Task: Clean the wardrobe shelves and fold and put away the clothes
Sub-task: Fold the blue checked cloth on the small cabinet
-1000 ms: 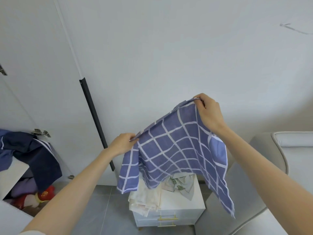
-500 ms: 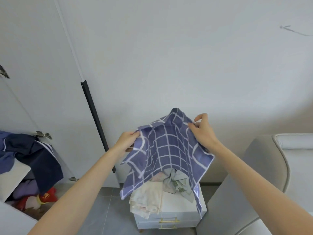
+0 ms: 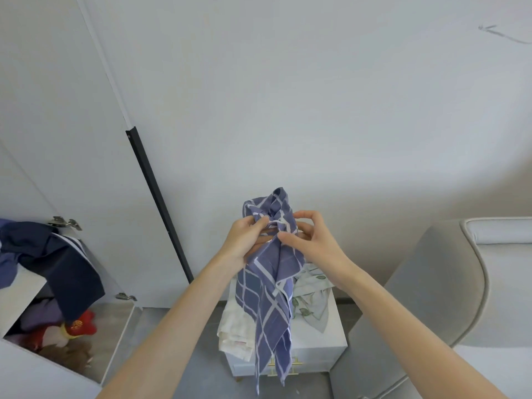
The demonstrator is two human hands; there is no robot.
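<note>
- No legible words, numbers or brand names are being shown anywhere in the view.
- A round gold emblem (image 3: 75, 326) is being displayed on the red plush item (image 3: 88, 326) lying in the lower compartment of the wardrobe (image 3: 115, 341); its strokes are being rendered too small and blurred to be read.
- A thin grey scribble (image 3: 501, 34) is being shown on the white wall (image 3: 316, 96), upper right; no letter is being formed by it.

White wall (image 3: 316, 110), grey floor (image 3: 161, 338), a pale armchair (image 3: 431, 298) (at the right).
</note>
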